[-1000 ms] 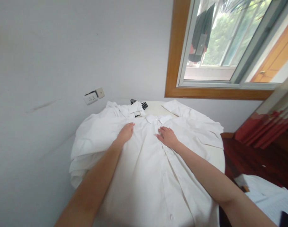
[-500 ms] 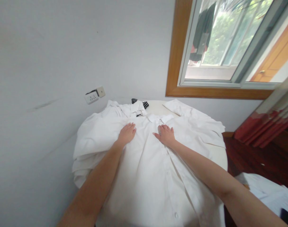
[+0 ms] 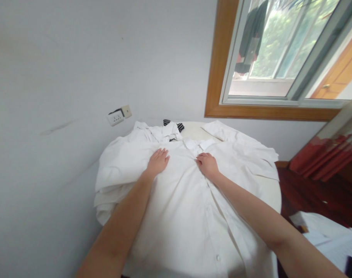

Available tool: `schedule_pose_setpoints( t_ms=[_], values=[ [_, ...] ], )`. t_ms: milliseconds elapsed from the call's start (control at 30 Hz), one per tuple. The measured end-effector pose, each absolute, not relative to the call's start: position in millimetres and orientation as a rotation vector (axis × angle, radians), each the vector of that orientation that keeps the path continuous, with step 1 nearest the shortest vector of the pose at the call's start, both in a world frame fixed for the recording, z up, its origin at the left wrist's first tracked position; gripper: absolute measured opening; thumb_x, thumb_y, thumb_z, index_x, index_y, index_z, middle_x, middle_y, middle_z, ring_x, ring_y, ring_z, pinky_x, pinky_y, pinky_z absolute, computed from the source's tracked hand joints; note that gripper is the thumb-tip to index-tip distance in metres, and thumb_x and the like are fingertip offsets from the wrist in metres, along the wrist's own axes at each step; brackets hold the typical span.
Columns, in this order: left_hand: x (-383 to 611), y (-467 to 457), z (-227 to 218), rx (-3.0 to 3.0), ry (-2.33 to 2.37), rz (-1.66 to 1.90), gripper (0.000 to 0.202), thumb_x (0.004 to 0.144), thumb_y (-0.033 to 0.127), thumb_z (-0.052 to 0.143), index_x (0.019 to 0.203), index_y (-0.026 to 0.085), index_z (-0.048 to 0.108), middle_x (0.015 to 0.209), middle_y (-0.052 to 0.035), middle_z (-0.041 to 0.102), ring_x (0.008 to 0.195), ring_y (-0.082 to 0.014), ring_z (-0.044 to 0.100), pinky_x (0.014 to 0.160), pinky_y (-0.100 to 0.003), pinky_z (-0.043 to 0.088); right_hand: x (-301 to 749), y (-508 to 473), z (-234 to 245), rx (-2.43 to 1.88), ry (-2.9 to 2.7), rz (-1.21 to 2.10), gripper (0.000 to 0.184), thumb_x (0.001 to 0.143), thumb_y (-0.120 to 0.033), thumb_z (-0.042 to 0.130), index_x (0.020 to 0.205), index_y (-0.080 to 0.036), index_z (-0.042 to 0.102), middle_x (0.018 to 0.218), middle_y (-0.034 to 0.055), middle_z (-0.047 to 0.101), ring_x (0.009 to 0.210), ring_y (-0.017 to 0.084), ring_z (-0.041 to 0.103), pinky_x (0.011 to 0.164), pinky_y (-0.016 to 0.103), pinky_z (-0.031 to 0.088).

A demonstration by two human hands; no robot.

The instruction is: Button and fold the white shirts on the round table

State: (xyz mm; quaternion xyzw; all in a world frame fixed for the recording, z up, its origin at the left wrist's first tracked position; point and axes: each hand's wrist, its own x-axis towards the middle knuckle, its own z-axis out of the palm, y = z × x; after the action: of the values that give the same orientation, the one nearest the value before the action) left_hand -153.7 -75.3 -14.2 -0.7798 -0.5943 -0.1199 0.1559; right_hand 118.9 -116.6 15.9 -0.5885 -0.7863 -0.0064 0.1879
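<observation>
A white button-up shirt (image 3: 176,216) lies front side up over a round pale table (image 3: 269,189), its collar (image 3: 206,144) toward the wall. My left hand (image 3: 159,161) rests flat on the left chest of the shirt, fingers stretched out. Just below the collar, beside the button strip, my right hand (image 3: 208,165) is closed, with thumb and fingers drawn together on the cloth. Folds run from that spot toward the lower left. One sleeve (image 3: 245,146) spreads out on the right.
More white clothes (image 3: 112,166) are piled at the left against the wall. A black-and-white striped cloth (image 3: 180,126) pokes out at the back. There is a wall socket (image 3: 115,117), a window frame (image 3: 268,112), a red curtain (image 3: 317,162), and papers (image 3: 335,241) at the lower right.
My right hand has gone from spread fingers to a closed grip on the shirt front. My left hand stays flat in place. The view has shifted slightly.
</observation>
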Motion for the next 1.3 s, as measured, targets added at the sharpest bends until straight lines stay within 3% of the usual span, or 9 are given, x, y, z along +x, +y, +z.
schedule_pose_setpoints(
  t_ms=[200, 333, 500, 633, 733, 800, 900, 1133, 1300],
  values=[
    [-150.6, -76.9, -11.7, -2.245, -1.759, -0.308, 0.056, 0.094, 0.045, 0.027, 0.137, 0.015, 0.046, 0.143, -0.0109, 0.044, 0.137, -0.0241, 0.033, 0.114, -0.040, 0.024, 123.2, -113.2, 5.9, -1.660, -2.233, -0.005, 0.042, 0.095, -0.030, 0.037, 0.135, -0.024, 0.046, 0.136, 0.0066, 0.052, 0.124, 0.020, 0.044, 0.105, 0.039, 0.030],
    [-150.7, -78.9, -5.0, -2.322, -1.832, -0.226, 0.058, 0.092, 0.054, 0.031, 0.141, 0.024, 0.040, 0.148, -0.0094, 0.037, 0.139, -0.0265, 0.029, 0.112, -0.044, 0.026, 131.7, -109.3, 6.1, -1.734, -2.356, 0.147, 0.046, 0.096, -0.036, 0.030, 0.140, -0.023, 0.038, 0.150, 0.0064, 0.033, 0.138, 0.022, 0.026, 0.110, 0.049, 0.021],
    [-151.5, -85.0, 8.6, -2.382, -1.791, -0.142, 0.052, 0.093, 0.049, 0.033, 0.140, 0.027, 0.041, 0.147, -0.0095, 0.038, 0.139, -0.0263, 0.029, 0.111, -0.045, 0.024, 140.6, -111.0, 13.6, -1.804, -2.389, 0.164, 0.053, 0.095, -0.049, 0.030, 0.142, -0.026, 0.035, 0.154, 0.0098, 0.024, 0.141, 0.028, 0.017, 0.107, 0.058, 0.018],
    [-122.9, -82.7, 29.3, -2.376, -1.666, -0.132, 0.041, 0.091, 0.035, 0.040, 0.123, 0.017, 0.058, 0.143, -0.0128, 0.044, 0.135, -0.0277, 0.035, 0.112, -0.046, 0.023, 144.8, -108.6, 23.9, -1.708, -2.385, 0.165, 0.050, 0.093, -0.055, 0.032, 0.133, -0.030, 0.047, 0.149, 0.0081, 0.035, 0.137, 0.028, 0.026, 0.105, 0.059, 0.020],
    [-89.4, -71.0, 38.1, -2.397, -1.641, -0.254, 0.039, 0.092, 0.023, 0.032, 0.116, 0.012, 0.061, 0.131, -0.0140, 0.056, 0.122, -0.0228, 0.050, 0.104, -0.036, 0.036, 146.7, -92.4, 34.3, -1.669, -2.311, 0.115, 0.040, 0.095, -0.044, 0.033, 0.124, -0.027, 0.056, 0.133, 0.0083, 0.053, 0.125, 0.025, 0.043, 0.103, 0.048, 0.030],
    [-73.3, -61.7, 34.4, -2.333, -1.739, -0.321, 0.039, 0.092, 0.020, 0.031, 0.114, 0.010, 0.061, 0.120, -0.0155, 0.062, 0.115, -0.0230, 0.055, 0.099, -0.036, 0.040, 145.3, -75.7, 39.6, -1.697, -2.266, 0.102, 0.036, 0.095, -0.033, 0.036, 0.122, -0.023, 0.058, 0.123, 0.0102, 0.059, 0.117, 0.023, 0.050, 0.098, 0.038, 0.036],
    [-66.8, -52.2, 16.8, -2.179, -1.866, -0.437, 0.040, 0.092, 0.020, 0.032, 0.120, 0.009, 0.058, 0.124, -0.0161, 0.060, 0.121, -0.0247, 0.050, 0.103, -0.039, 0.037, 136.6, -51.7, 40.7, -1.770, -2.235, 0.184, 0.035, 0.093, -0.024, 0.037, 0.120, -0.019, 0.058, 0.115, 0.0113, 0.063, 0.109, 0.021, 0.057, 0.089, 0.029, 0.041],
    [-80.2, -44.4, -10.6, -2.141, -1.939, -0.551, 0.044, 0.095, 0.034, 0.031, 0.128, 0.018, 0.054, 0.139, -0.0091, 0.050, 0.130, -0.0259, 0.042, 0.107, -0.044, 0.034, 111.2, -34.8, 19.0, -1.922, -1.988, 0.191, 0.033, 0.090, -0.045, 0.045, 0.112, -0.022, 0.056, 0.111, 0.0092, 0.063, 0.097, 0.021, 0.061, 0.074, 0.029, 0.044],
    [-87.7, -35.0, -9.5, -2.203, -1.957, -0.592, 0.044, 0.095, 0.025, 0.029, 0.131, 0.017, 0.052, 0.136, -0.0082, 0.053, 0.129, -0.0212, 0.044, 0.107, -0.038, 0.035, 119.6, -22.5, 15.3, -1.823, -1.801, 0.308, 0.025, 0.091, -0.042, 0.041, 0.100, -0.023, 0.055, 0.093, 0.0023, 0.066, 0.084, 0.017, 0.061, 0.065, 0.025, 0.039]
  ],
)
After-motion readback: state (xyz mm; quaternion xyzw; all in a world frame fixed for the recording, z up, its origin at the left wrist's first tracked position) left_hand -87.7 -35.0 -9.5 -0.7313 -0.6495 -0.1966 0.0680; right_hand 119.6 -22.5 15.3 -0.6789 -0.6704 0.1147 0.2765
